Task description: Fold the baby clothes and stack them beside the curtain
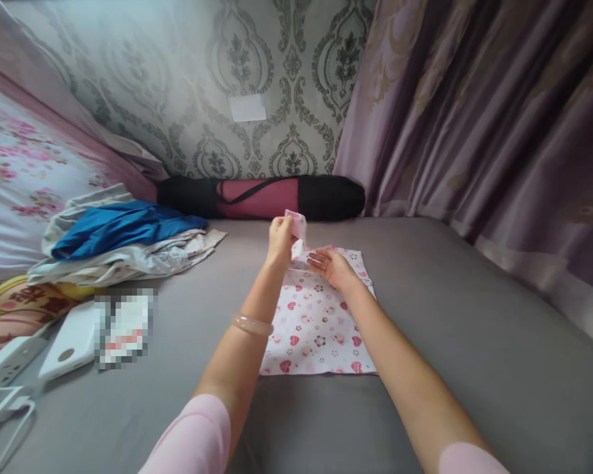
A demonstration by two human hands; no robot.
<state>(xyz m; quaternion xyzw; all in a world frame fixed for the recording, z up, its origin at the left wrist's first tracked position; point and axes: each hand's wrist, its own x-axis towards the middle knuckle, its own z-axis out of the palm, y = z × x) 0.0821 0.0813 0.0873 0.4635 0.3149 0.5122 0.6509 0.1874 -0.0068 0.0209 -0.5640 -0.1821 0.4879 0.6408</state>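
Observation:
A white cloth printed with pink hearts and flowers (306, 329) lies flat, roughly square, on the grey sheet. Above its far edge my left hand (279, 238) is closed on a pink-and-white piece of cloth (296, 225), which stands up from the fist and hangs below it. Whether this piece is joined to the printed cloth, I cannot tell. My right hand (335, 268) is open over the cloth's far right part, fingers stretched toward the left hand. Some of the far edge is hidden behind the hands.
A black and maroon long bag (261, 197) lies along the wall. On the left are a pile of clothes (123, 230), a yellow printed cushion (24, 303), a white box-like device (74, 339), a blurred-out packet (126, 329), a power strip (10, 362) and a charger cable (17, 431). Curtains (474, 112) hang right.

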